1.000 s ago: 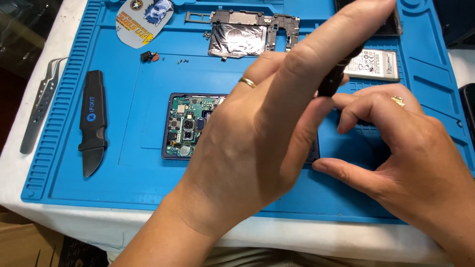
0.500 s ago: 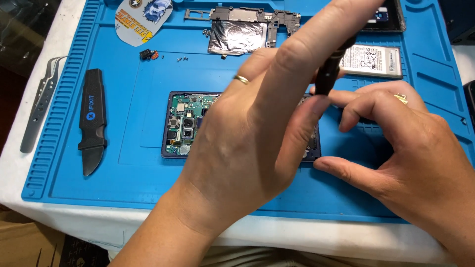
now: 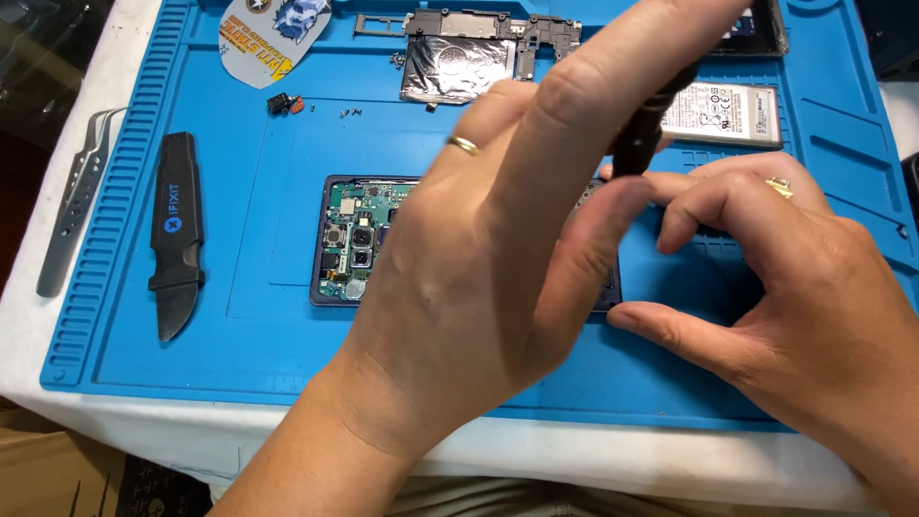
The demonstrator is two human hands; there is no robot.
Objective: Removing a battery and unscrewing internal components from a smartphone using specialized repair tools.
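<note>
- On the blue mat (image 3: 239, 316): an opened phone (image 3: 359, 239) lying flat near the middle, circuit board and small camera parts bared at its left end, the rest hidden under the hands.
- Over the phone: left hand (image 3: 479, 287), ring on one finger, thumb and fingers pinched round a dark, slim screwdriver (image 3: 639, 144) held nearly upright, forefinger stretched up past its top; tip hidden behind the thumb, so contact with the phone cannot be told.
- Just right of the phone: right hand (image 3: 785, 278), holding nothing, fingers curled loosely, thumb pressed to the mat at the phone's lower right corner, fingertips close beside the screwdriver shaft; touching or not, cannot tell.
- Left on the mat, well apart from the phone: black pry tool (image 3: 175, 244), lying lengthwise, blade end toward the near edge.
- Off the mat's left edge, on the white cloth: metal tweezers (image 3: 77, 206).
- Along the far edge: metal frame with a foil patch (image 3: 459, 53), and to its left a rounded card with coloured print (image 3: 273, 33).
- Near those: a tiny black and orange part (image 3: 284, 103) and a few loose screws (image 3: 348, 112).
- Far right, behind the screwdriver: white battery (image 3: 723, 113), flat on the mat.
</note>
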